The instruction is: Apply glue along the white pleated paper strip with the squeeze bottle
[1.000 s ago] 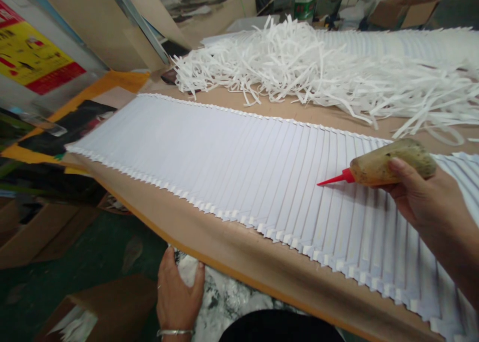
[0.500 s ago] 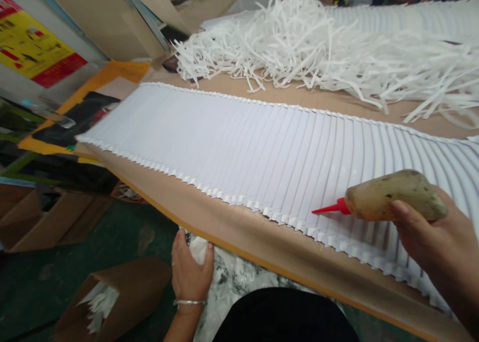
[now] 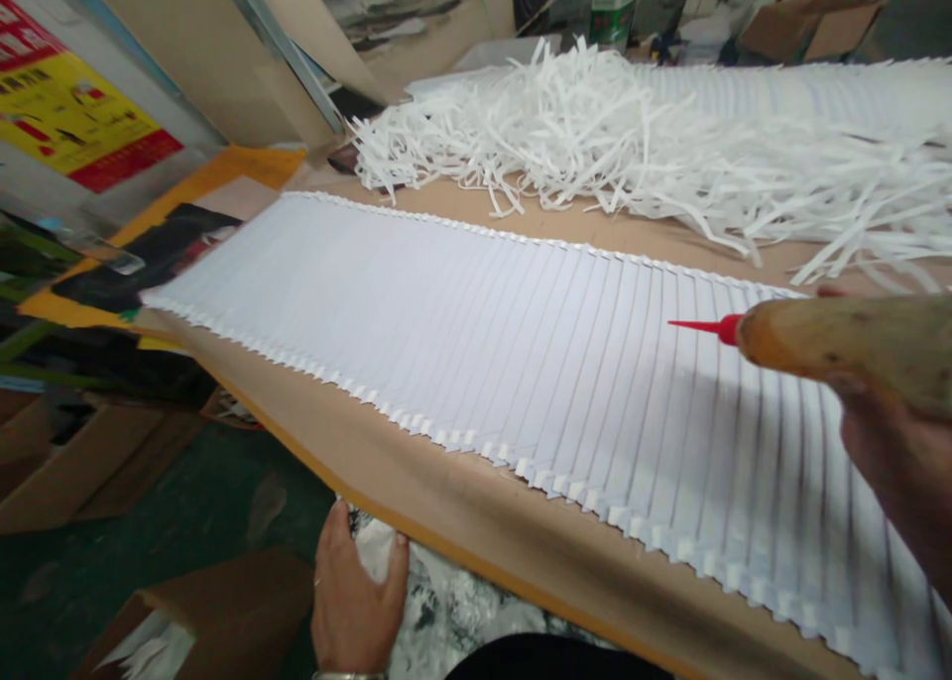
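Observation:
A long row of overlapping white paper sheets (image 3: 461,333) lies fanned across the brown table (image 3: 461,507). My right hand (image 3: 903,462) grips a grimy glue bottle (image 3: 848,338) whose red nozzle (image 3: 703,328) points left over the far part of the sheets. My left hand (image 3: 357,601) rests below the table's front edge on a crumpled black-and-white sheet (image 3: 461,601), holding nothing that I can see.
A big heap of white paper strips (image 3: 640,140) covers the far side of the table, with another fanned row of sheets (image 3: 810,90) behind it. Cardboard boxes (image 3: 200,611) stand on the green floor at left. A yellow-and-red poster (image 3: 74,115) hangs at upper left.
The glue bottle has moved from the near edge of the sheets up and right toward their far side. My left hand has stayed under the table edge.

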The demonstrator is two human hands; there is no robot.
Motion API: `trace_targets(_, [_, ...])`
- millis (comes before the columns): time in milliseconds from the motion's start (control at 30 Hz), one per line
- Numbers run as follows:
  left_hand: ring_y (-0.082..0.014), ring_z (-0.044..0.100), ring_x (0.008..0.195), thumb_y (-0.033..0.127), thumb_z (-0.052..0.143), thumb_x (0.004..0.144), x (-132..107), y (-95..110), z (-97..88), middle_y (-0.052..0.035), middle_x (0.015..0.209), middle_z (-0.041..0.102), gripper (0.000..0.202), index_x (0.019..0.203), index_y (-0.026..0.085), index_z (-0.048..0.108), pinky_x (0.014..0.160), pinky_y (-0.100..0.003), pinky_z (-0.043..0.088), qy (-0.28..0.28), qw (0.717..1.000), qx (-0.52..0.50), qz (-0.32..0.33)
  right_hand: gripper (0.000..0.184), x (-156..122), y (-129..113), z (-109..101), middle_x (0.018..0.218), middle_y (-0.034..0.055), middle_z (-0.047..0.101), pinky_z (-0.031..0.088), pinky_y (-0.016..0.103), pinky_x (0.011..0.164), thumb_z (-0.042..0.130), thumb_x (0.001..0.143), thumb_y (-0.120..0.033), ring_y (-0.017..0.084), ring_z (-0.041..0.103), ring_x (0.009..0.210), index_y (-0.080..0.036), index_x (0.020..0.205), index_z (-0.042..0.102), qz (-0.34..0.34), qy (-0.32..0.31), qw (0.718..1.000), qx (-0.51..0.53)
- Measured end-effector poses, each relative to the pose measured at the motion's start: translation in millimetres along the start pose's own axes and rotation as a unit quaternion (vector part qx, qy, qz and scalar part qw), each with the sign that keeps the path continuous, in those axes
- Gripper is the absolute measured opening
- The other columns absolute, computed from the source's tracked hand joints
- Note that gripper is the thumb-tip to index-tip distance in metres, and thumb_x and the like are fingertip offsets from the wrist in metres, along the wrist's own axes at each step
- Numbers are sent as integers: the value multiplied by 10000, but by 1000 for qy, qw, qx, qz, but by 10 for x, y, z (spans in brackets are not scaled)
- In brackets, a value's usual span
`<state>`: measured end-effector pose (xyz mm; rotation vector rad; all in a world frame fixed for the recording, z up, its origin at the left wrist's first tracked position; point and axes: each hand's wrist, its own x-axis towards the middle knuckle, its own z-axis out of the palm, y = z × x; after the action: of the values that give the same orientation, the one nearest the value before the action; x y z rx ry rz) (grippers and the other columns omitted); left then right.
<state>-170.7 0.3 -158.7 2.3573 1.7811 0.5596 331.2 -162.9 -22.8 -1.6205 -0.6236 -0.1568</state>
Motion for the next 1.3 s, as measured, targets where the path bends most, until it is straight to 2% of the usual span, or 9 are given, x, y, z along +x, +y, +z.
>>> trace_targets(67, [-462,432,1498,618,470,978,2,-25,4,-328,1594,430,929,1634,-11,281,1240,-621,375,-7,1000,4,-1,646,386,197,187,1244,-15,709,614,461,972,961,647,-404,236,697,1172,-387,1220,663,25,13,994,109])
trace_targets(167, [-471,448,1481,646,436,972,11,-39,1,-337,1574,448,941,1618,-25,304,1230,-629,385,-8,1000,5,-14,413,908,513,452,1215,30,716,654,373,821,898,746,-343,225,717,1128,-270,1090,682,166,-34,953,250])
trace_targets(233, [-482,462,1466,671,422,960,21,-36,-3,-344,1553,466,960,1600,-38,330,1223,-637,388,-9,1000,4,-25,381,1123,696,588,1240,62,712,660,337,781,880,759,-294,232,714,1135,-235,1084,689,225,-32,935,271])
trace_targets(333, [-502,487,1434,695,408,945,37,-21,-9,-360,1518,494,991,1571,-72,359,1209,-656,396,-13,999,6,-33,412,1257,862,735,1281,89,706,672,377,775,886,755,-256,256,725,1126,-225,1111,683,249,-15,931,268])
trace_targets(567, [-487,488,1436,690,396,943,45,-25,-29,-344,1515,501,975,1573,-53,364,1207,-649,403,-21,999,14,-44,362,1356,871,934,1075,58,742,675,403,771,900,764,-253,225,750,996,-187,1054,693,221,-6,943,247])
trace_targets(767, [-493,474,1445,695,399,946,26,-58,-14,-346,1532,483,985,1593,-45,333,1207,-664,391,-23,999,14,-40,417,1355,848,971,1100,79,722,681,454,725,932,724,-298,238,748,931,-176,1049,699,219,-14,950,223])
trace_targets(1033, [-481,472,1447,672,412,951,23,-75,0,-336,1540,474,964,1600,-35,325,1217,-646,382,-19,999,9,-28,470,1177,724,870,1080,63,713,651,311,535,949,677,-404,241,725,917,-227,1042,713,198,-46,963,179])
trace_targets(1200, [-469,461,1462,651,447,956,26,-52,-4,-318,1555,466,938,1617,-2,317,1228,-634,375,-10,1000,-4,-26,309,948,596,752,1168,53,723,658,354,541,891,758,-427,282,713,1015,-300,996,741,193,-70,967,153])
trace_targets(1300, [-472,445,1473,640,457,961,25,-39,-2,-325,1558,457,935,1617,-11,314,1238,-635,359,-9,1000,-9,-20,305,779,493,693,1134,44,731,673,375,573,890,756,-398,280,722,999,-291,1003,746,182,-76,965,172])
